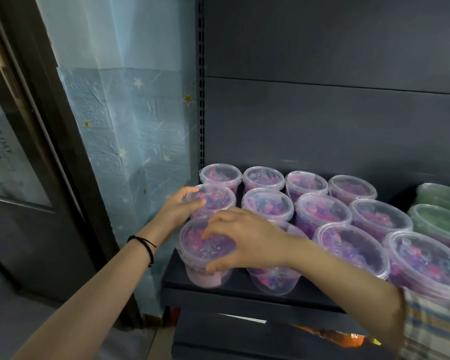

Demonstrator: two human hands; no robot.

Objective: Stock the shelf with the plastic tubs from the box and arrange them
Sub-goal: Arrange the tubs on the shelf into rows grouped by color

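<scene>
Main risk: the front-left tub (208,246) sits at the front-left corner of the shelf (244,294), and its base seems to reach past the front edge. A tug toward the person or an early release could tip it off.
Cause: the hold is from above, on the lid alone, so the tub's weight hangs from the rim. If the lid is not snapped down, it could lift off and spill the pink and purple filling.
Second risk: the right forearm crosses low over the neighbouring front tub (273,279), which also stands at the front edge. A sideways sweep of the wrist could knock it forward.
Third risk: a hard push back would drive the front-left tub into the second-row tub (213,201) and shunt the rows out of line.
Right hand (244,237): the fingers are spread across the front-left tub's lid with the thumb hooked at the near rim. The lid lies under the palm, between thumb and fingertips.
Left hand (179,207): thumb and forefinger curve round the left rim of the second-row tub, near the shelf's left edge. The tub lies just right of the palm.
Contact: both hands appear to touch their tubs; blur hides how firmly.
Stock: 12 pink-purple tubs stand in 3 rows of 4, with green tubs (442,222) toward the right edge.
Box: not in view.
</scene>
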